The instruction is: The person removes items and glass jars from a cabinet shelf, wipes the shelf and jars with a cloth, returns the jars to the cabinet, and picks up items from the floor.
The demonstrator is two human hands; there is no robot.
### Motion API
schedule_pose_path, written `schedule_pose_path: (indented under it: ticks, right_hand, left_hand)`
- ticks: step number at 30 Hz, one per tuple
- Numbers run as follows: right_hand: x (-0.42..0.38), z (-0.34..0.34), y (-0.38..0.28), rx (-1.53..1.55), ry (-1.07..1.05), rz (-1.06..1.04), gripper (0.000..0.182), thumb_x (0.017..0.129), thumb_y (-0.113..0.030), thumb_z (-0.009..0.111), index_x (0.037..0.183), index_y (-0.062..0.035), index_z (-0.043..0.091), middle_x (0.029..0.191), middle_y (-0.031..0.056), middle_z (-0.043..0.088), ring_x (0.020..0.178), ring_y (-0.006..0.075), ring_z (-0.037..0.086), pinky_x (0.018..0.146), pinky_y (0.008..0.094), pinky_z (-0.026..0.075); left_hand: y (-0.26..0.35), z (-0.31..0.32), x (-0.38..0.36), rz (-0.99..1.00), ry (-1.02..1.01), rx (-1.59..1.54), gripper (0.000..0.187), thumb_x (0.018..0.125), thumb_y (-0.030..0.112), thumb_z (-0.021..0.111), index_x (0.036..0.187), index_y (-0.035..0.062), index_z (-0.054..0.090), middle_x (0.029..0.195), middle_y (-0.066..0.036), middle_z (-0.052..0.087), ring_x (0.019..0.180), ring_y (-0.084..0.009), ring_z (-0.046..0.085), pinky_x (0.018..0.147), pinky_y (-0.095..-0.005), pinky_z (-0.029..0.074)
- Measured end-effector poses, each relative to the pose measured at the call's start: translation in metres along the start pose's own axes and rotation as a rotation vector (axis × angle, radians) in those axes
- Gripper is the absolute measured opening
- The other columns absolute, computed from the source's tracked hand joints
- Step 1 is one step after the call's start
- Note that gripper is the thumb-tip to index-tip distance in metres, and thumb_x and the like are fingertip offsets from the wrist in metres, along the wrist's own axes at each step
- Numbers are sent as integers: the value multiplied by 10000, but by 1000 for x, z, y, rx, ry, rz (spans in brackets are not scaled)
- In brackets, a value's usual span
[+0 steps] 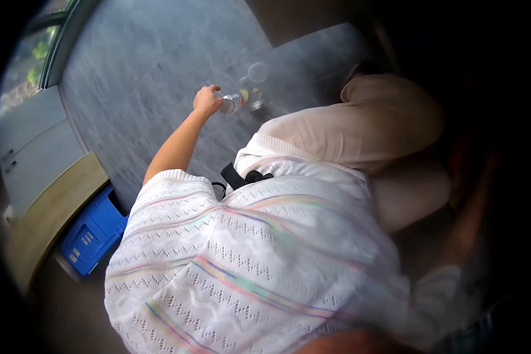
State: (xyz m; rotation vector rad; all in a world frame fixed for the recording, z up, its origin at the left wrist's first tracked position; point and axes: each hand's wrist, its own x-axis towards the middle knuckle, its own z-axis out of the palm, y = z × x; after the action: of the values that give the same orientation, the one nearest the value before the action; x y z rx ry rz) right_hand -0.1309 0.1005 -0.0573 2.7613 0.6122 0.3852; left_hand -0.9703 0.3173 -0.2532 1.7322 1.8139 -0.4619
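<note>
Left fingers (216, 88) half-curled around clear container (228, 105)

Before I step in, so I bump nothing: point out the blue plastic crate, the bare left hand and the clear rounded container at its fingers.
Blue plastic crate (95, 230), head view: labelled side.
Bare left hand (206, 101), head view: back of hand.
Clear rounded container (228, 105), head view: pale round end.

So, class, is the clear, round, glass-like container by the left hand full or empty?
Cannot tell: the clear container by the left hand appears too small and blurred to show any contents.
</note>
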Motion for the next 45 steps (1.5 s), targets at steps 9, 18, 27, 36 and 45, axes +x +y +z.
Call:
schedule_pose_path:
  ticks: [9, 18, 27, 36, 45]
  right_hand:
    - [-2, -32, 0, -26, -35, 64, 443, 941, -381, 376, 989, -10, 613, 950, 197, 620, 869, 324, 609, 728, 407, 503]
    - [1, -48, 28, -72, -67, 97, 422, 947, -365, 371, 1047, -10, 577, 1003, 203, 597, 918, 322, 589, 767, 404, 490]
    - [24, -37, 27, -141, -122, 76, 410, 953, -349, 366, 1105, -10, 541, 1056, 209, 573, 966, 321, 569, 806, 400, 476]
    - [34, -25, 27, -173, -156, 76, 408, 959, -333, 362, 1163, -11, 505, 1109, 216, 550, 1014, 319, 549, 845, 396, 462]
    - [45, -27, 37, -264, -185, 121, 415, 965, -317, 357, 1221, -11, 469, 1162, 222, 527, 1062, 318, 529, 883, 392, 449]
  left_hand:
    - [49, 22, 25, 263, 82, 72, 763, 641, 306, 748, 1310, 179, 407, 1148, -130, 525, 1076, -312, 520, 878, -421, 458]
    - [126, 23, 53, 383, -6, 135, 816, 581, 296, 796, 1291, 133, 429, 1145, -143, 545, 1066, -321, 533, 894, -395, 447]
    - [126, 35, 85, 390, -89, -64, 878, 570, 399, 804, 1289, 59, 430, 1145, -201, 560, 1054, -325, 550, 906, -374, 441]
    - [84, 5, 81, 103, -205, 117, 912, 620, 557, 739, 1308, 41, 438, 1224, -214, 535, 1153, -294, 515, 964, -340, 408]
    - [97, 75, 102, -153, -304, 84, 774, 661, 548, 679, 1152, -36, 548, 1150, -205, 583, 1107, -316, 549, 939, -347, 422]
